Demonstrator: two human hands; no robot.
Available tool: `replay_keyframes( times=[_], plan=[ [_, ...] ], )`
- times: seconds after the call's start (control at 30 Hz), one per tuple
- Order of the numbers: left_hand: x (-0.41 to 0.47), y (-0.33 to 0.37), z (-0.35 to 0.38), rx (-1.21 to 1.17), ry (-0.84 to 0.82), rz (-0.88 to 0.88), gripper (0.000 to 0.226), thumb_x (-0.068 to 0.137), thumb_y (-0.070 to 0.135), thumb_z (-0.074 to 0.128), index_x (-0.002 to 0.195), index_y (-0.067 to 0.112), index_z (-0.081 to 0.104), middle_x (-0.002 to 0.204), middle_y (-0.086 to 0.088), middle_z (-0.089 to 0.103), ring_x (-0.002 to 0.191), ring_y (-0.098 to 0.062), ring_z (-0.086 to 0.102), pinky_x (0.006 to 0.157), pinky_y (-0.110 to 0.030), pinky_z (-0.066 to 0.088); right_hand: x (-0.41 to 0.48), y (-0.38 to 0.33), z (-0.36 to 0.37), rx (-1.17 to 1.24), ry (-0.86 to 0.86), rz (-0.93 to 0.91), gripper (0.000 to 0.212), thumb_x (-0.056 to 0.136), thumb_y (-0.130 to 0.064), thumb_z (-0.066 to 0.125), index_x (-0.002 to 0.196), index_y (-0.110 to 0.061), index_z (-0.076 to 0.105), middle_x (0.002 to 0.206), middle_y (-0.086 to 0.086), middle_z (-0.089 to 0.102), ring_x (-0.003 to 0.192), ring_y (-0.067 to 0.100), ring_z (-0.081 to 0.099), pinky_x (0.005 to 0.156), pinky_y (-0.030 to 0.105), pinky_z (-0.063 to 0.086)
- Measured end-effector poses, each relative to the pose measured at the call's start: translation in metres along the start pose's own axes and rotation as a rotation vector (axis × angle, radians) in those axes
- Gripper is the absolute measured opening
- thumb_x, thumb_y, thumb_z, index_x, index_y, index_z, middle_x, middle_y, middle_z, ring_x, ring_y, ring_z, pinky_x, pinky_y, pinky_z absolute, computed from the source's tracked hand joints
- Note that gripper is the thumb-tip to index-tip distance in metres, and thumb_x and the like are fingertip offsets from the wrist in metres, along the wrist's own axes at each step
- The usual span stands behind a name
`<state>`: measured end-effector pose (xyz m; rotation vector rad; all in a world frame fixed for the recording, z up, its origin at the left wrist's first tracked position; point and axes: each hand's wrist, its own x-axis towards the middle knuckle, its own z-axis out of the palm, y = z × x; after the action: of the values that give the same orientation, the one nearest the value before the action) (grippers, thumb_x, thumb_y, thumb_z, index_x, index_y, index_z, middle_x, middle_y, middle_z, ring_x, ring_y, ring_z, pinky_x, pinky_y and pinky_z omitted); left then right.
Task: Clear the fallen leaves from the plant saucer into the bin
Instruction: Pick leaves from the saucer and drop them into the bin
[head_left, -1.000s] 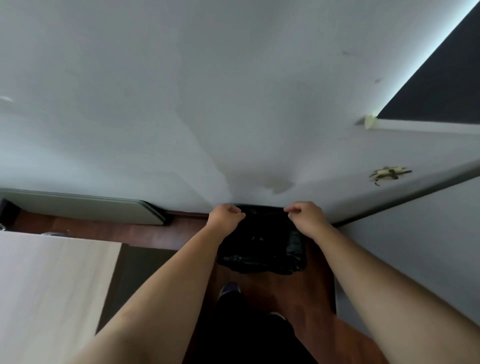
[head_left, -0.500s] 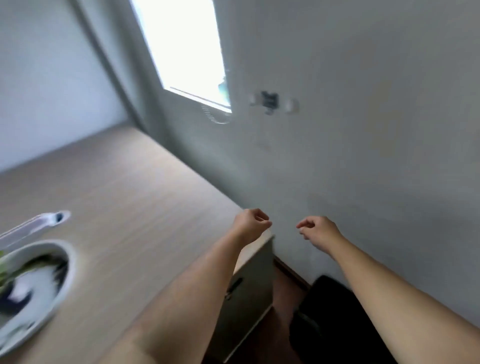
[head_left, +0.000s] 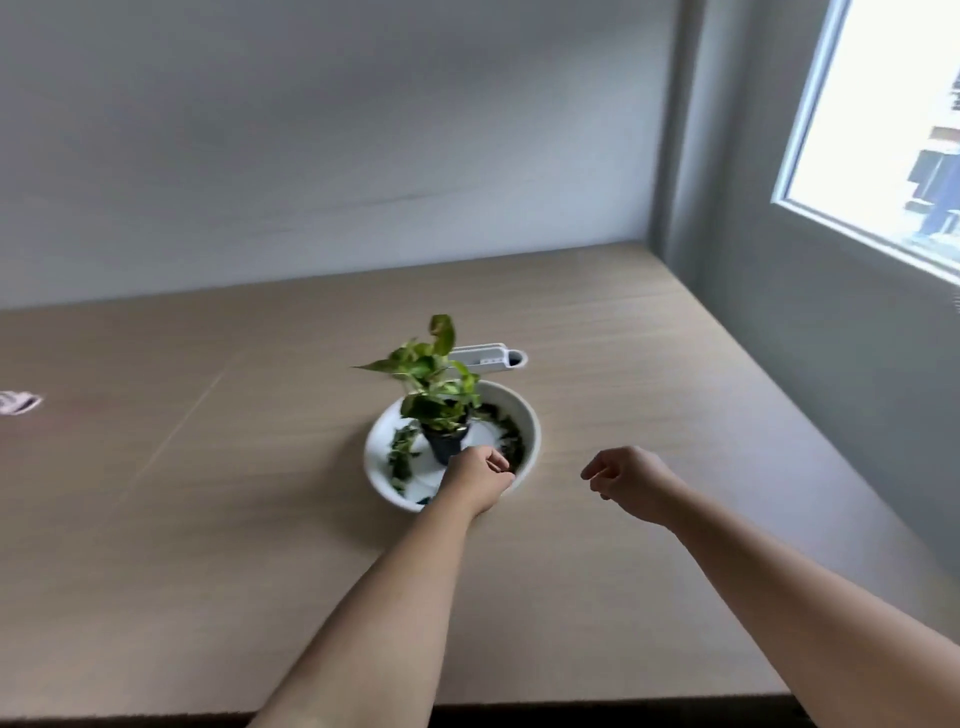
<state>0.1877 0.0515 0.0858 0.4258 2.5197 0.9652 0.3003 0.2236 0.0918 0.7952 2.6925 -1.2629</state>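
Observation:
A white round saucer sits mid-table with a small green plant in a dark pot standing in it. Dark fallen leaves lie on the saucer's left side and along its right inner rim. My left hand hovers over the saucer's near side, fingers curled loosely, nothing visibly in it. My right hand hangs above the table to the right of the saucer, fingers half curled and empty. The bin is out of view.
The wooden table runs to the walls at the back and right. A white flat device lies just behind the saucer. A small pale object sits at the far left edge. A window is at upper right.
The view swung from the black bin on the floor, past the table corner, to the saucer. Both hands left the bin and now reach over the table.

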Motion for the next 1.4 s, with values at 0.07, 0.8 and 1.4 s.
replay_keyframes(
  times=[0.07, 0.8, 1.4],
  plan=[
    [0.022, -0.03, -0.025, 0.065, -0.007, -0.038, 0.011, 0.08, 0.013, 0.061, 0.086, 0.022, 0.062, 0.093, -0.005, 0.067, 0.086, -0.024, 0.063, 0.075, -0.026, 0.05, 0.024, -0.026, 0.024, -0.04, -0.027, -0.037, 0.023, 0.081, -0.011, 0.053, 0.082, -0.026, 0.07, 0.085, 0.003, 0.069, 0.078, 0.022, 0.065, 0.053, 0.02, 0.044],
    [0.123, -0.12, -0.019, 0.423, -0.135, 0.083, 0.021, 0.082, 0.001, 0.046, 0.089, 0.009, 0.064, 0.102, -0.011, 0.061, 0.092, -0.031, 0.06, 0.07, -0.032, 0.044, 0.149, -0.073, 0.165, -0.528, -0.235, -0.185, 0.023, 0.077, -0.003, 0.058, 0.097, -0.013, 0.063, 0.101, 0.012, 0.058, 0.084, 0.033, 0.063, 0.071, 0.036, 0.052],
    [0.134, -0.134, -0.069, -0.19, -0.122, -0.153, 0.02, 0.074, -0.001, 0.075, 0.063, 0.014, 0.068, 0.065, -0.001, 0.066, 0.064, -0.016, 0.064, 0.078, -0.032, 0.06, 0.154, -0.075, 0.15, -0.214, -0.188, -0.059, 0.017, 0.077, 0.005, 0.06, 0.08, -0.006, 0.073, 0.066, -0.003, 0.062, 0.054, 0.003, 0.057, 0.052, 0.008, 0.045]
  ],
)
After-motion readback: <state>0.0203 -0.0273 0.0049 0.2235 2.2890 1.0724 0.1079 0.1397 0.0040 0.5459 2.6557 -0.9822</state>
